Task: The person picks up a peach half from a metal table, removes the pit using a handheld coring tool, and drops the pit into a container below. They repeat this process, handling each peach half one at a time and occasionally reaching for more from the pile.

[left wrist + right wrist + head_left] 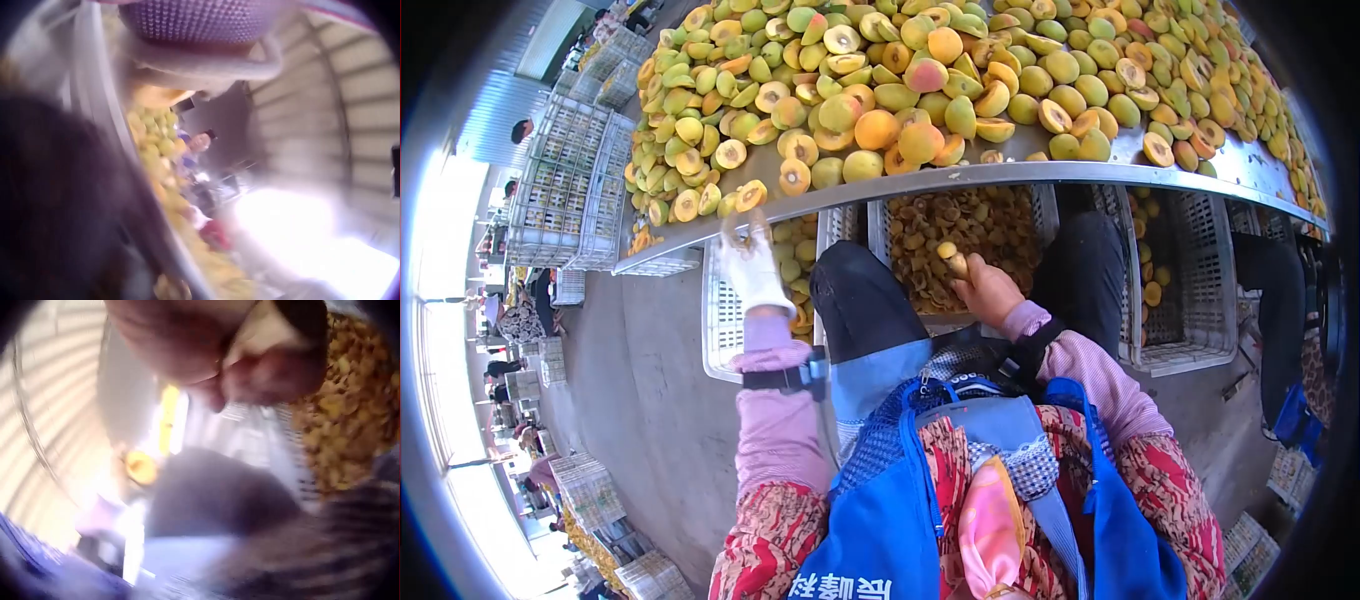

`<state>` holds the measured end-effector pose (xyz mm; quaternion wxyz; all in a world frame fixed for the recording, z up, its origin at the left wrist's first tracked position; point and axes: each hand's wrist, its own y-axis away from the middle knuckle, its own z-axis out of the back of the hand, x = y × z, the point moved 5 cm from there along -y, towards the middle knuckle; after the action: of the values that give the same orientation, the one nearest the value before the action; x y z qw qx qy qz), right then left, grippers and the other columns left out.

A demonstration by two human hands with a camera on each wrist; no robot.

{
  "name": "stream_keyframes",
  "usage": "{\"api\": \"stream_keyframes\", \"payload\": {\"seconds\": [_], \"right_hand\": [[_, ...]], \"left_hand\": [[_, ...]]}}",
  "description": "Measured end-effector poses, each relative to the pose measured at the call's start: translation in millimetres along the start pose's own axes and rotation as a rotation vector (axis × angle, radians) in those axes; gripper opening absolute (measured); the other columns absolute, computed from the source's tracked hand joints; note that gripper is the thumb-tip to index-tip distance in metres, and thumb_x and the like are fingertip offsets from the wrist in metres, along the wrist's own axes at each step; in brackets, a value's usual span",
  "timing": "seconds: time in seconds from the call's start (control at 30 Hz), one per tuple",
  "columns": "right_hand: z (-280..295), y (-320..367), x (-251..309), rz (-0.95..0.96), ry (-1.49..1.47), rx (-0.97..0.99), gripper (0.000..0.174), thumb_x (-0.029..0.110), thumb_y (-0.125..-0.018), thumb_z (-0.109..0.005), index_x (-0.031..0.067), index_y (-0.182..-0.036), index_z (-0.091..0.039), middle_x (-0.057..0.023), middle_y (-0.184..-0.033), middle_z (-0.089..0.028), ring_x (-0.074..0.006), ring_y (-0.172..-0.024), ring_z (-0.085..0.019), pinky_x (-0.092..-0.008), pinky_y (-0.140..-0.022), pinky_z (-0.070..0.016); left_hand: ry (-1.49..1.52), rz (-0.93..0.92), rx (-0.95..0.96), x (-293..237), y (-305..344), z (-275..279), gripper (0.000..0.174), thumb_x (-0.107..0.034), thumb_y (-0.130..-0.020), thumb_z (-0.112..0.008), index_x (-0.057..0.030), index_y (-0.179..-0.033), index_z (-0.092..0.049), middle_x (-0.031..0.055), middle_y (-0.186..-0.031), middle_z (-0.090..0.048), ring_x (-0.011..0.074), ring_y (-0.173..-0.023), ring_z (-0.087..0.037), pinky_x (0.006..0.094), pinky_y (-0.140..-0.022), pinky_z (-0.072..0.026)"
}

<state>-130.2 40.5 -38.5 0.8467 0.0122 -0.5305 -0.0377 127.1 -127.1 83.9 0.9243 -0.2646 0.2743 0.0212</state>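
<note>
Grey floor (660,370) fills the left of the frame, while a metal-edged worktop (1000,176) heaped with apricots (925,142), whole and halved, spans the top. Below it, at centre, a crate (879,230) of fruit scraps (960,225) sits between my knees.

My right grip (990,290), just right of centre, is closed around a short, wooden-looking tool (952,260), its pale end pointing up and left. My gloved left grip (752,268) is at the worktop's near edge, upper left, just below an apricot half (751,195); its fingers blur, so I can't tell how far open they are or whether they hold anything.

To work well, I'd judge it best to take fruit nearest the rim, pinch softer ones lightly, and angle the tool away from the glove.
</note>
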Motion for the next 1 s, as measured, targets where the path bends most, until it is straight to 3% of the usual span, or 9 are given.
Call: {"api": "stream_keyframes", "payload": {"seconds": [0.07,0.27,0.37,0.43,0.53,0.67,0.73,0.87,1.0], "right_hand": [[12,-5,3,-0.159,-0.039,-0.159,0.033,0.028,-0.082,-0.057,-0.0003,-0.089,-0.042,-0.026,-0.078,-0.057,-0.0429,-0.078,-0.055,-0.0446,-0.068,-0.0434],[23,-20,1,-0.227,-0.074,-0.253,0.03,0.026,-0.083,-0.054,-0.0008,-0.093,-0.044,-0.027,-0.083,-0.057,-0.0438,-0.081,-0.055,-0.0456,-0.07,-0.0437],[-2,-18,-20,-0.383,0.115,0.048,0.032,0.029,-0.082,-0.054,-0.0001,-0.095,-0.046,-0.0276,-0.086,-0.058,-0.0434,-0.086,-0.055,-0.0463,-0.073,-0.0433],[3,-23,-16,-0.323,0.066,-0.033,0.03,0.026,-0.082,-0.053,-0.0003,-0.094,-0.046,-0.0274,-0.084,-0.058,-0.0433,-0.083,-0.056,-0.0473,-0.073,-0.043],[-1,-25,-6,-0.27,0.086,-0.055,0.029,0.025,-0.082,-0.054,0.0006,-0.094,-0.044,-0.0266,-0.082,-0.058,-0.043,-0.081,-0.056,-0.0478,-0.071,-0.0429],[21,-17,13,-0.196,0.171,-0.197,0.028,0.024,-0.082,-0.054,0.0031,-0.094,-0.041,-0.0235,-0.08,-0.059,-0.0411,-0.077,-0.056,-0.0478,-0.067,-0.0431],[26,-9,16,-0.186,0.212,-0.246,0.027,0.024,-0.082,-0.054,0.0047,-0.093,-0.039,-0.0216,-0.078,-0.059,-0.04,-0.076,-0.057,-0.0476,-0.065,-0.0433],[29,0,23,-0.18,0.242,-0.242,0.026,0.024,-0.081,-0.055,0.0068,-0.091,-0.038,-0.0199,-0.077,-0.059,-0.0393,-0.073,-0.057,-0.0478,-0.063,-0.0434],[27,4,35,-0.143,0.339,-0.238,0.022,0.02,-0.081,-0.054,0.0072,-0.091,-0.039,-0.0181,-0.076,-0.06,-0.0385,-0.073,-0.058,-0.0476,-0.061,-0.0448]], "left_hand": [[-0.064,-0.092,0.068,-4,-27,-8,0.041,-0.035,-0.08,-0.06,-0.005,-0.107,-0.057,0.0159,-0.102,-0.058,0.0321,-0.096,-0.055,0.0389,-0.084,-0.0431],[-0.252,-0.179,0.681,-4,-67,-123,0.049,-0.037,-0.073,-0.062,-0.0086,-0.112,-0.054,0.0191,-0.106,-0.059,0.033,-0.102,-0.055,0.0395,-0.087,-0.0421],[0.001,-0.166,0.617,0,-73,-135,0.046,-0.031,-0.066,-0.069,-0.0032,-0.101,-0.058,0.0196,-0.096,-0.063,0.0322,-0.092,-0.06,0.0386,-0.08,-0.0458],[0.228,-0.03,0.708,-7,-75,-133,0.042,-0.027,-0.063,-0.073,-0.0003,-0.092,-0.061,0.0197,-0.094,-0.063,0.0305,-0.089,-0.061,0.037,-0.079,-0.0465],[-0.13,-0.299,0.446,-14,-68,-118,0.04,-0.025,-0.064,-0.072,0.0001,-0.09,-0.055,0.0201,-0.088,-0.062,0.0323,-0.086,-0.061,0.0393,-0.077,-0.0464],[0.034,-0.202,0.39,-29,-52,-99,0.03,-0.013,-0.071,-0.065,-0.0003,-0.095,-0.053,0.0166,-0.089,-0.061,0.0319,-0.082,-0.061,0.0352,-0.075,-0.048],[0.699,-0.286,0.285,-54,-26,-80,0.027,-0.008,-0.076,-0.062,-0.002,-0.101,-0.054,0.0127,-0.094,-0.061,0.0255,-0.085,-0.06,0.0327,-0.071,-0.0499],[1.424,0.519,0.873,-84,71,-67,0.022,-0.007,-0.079,-0.059,-0.0012,-0.099,-0.056,0.0063,-0.086,-0.058,0.0151,-0.074,-0.058,0.0298,-0.073,-0.0515],[0.959,0.318,0.948,-98,121,-77,0.021,-0.013,-0.076,-0.066,-0.0029,-0.093,-0.058,0.002,-0.077,-0.057,0.0079,-0.067,-0.052,0.0214,-0.061,-0.0449]]}}
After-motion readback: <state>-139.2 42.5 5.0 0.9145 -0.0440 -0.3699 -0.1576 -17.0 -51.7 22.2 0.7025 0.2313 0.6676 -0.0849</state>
